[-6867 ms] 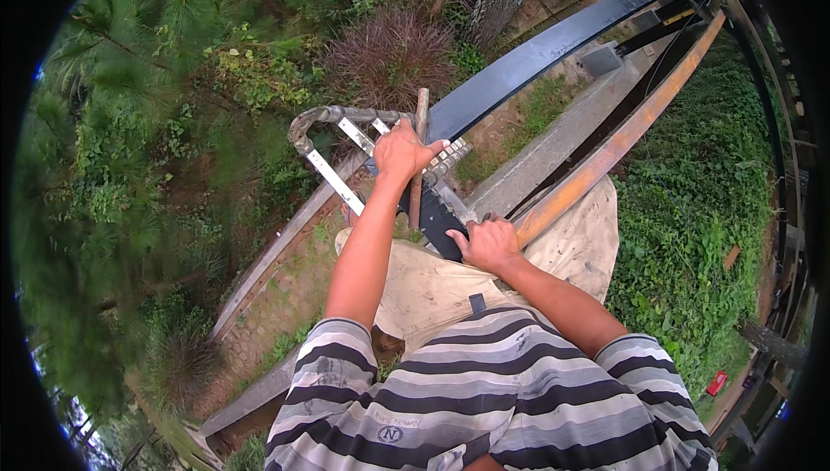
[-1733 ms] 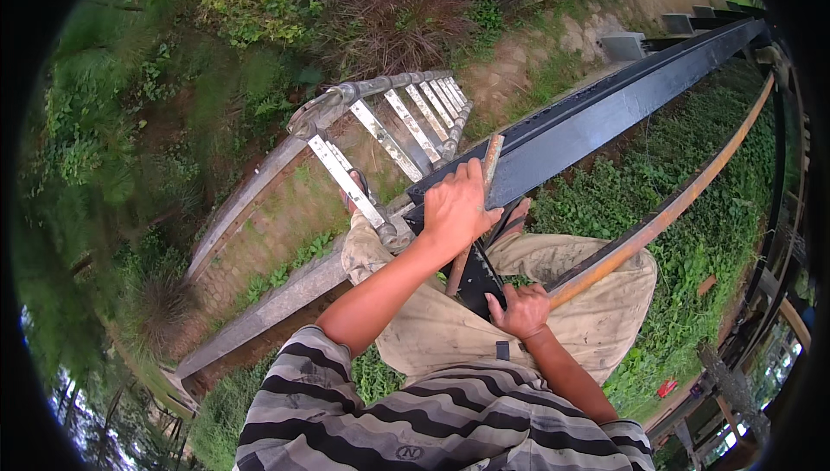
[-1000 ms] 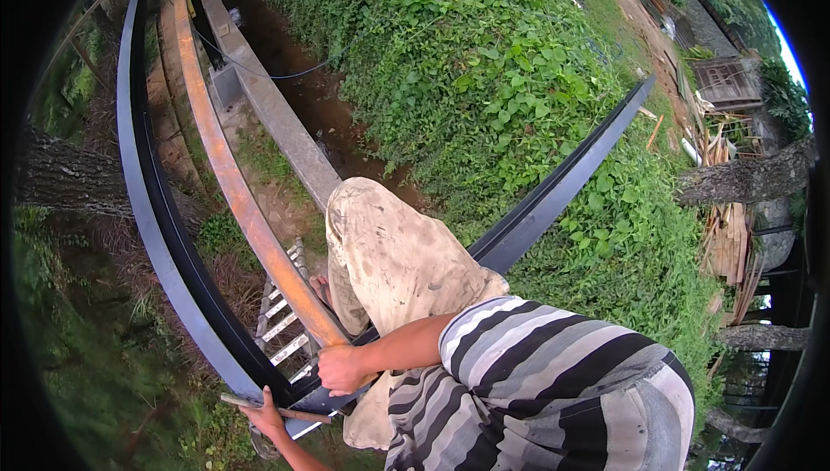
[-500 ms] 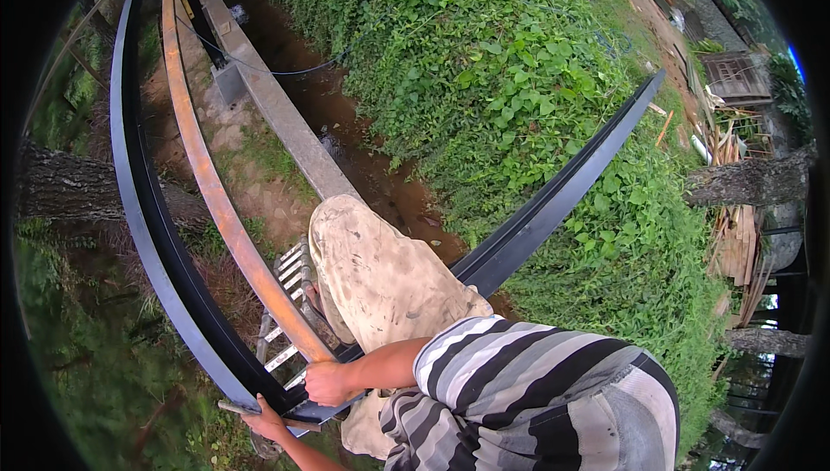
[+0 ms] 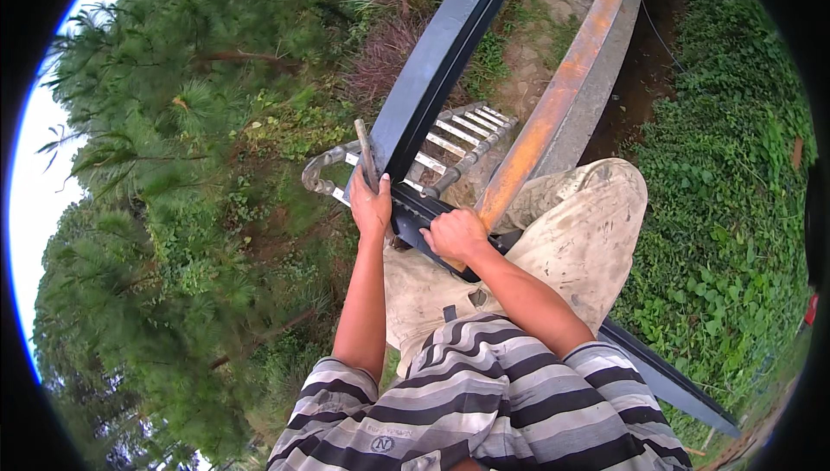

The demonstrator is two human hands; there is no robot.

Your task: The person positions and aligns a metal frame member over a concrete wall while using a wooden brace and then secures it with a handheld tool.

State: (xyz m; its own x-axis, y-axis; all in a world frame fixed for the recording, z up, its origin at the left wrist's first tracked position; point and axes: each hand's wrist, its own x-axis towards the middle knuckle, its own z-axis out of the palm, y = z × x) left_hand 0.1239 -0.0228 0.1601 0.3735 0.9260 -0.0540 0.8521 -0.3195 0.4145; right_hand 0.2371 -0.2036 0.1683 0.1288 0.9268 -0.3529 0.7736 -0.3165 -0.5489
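Observation:
My left hand (image 5: 372, 209) is closed around a short grey-brown rod (image 5: 365, 153), with its thumb up against the end of a long black steel beam (image 5: 432, 64). My right hand (image 5: 458, 236) is closed in a fist on a black crosspiece (image 5: 424, 211), next to the end of a rusty orange steel beam (image 5: 553, 108). Its curled fingers hide whatever they may hold. The crosspiece, which I straddle in stained beige trousers (image 5: 575, 237), joins the ends of the two beams.
Below the beams a ladder (image 5: 467, 147) with pale rungs leans over dirt ground. A concrete beam (image 5: 575, 138) runs beside the rusty one. Another black beam (image 5: 670, 376) extends behind me at lower right. Trees (image 5: 181, 237) lie left, green vines (image 5: 726, 237) right.
My view has swung to the left, so the beams now appear further right and the trees fill the left side. Both hands stay close to the beam ends.

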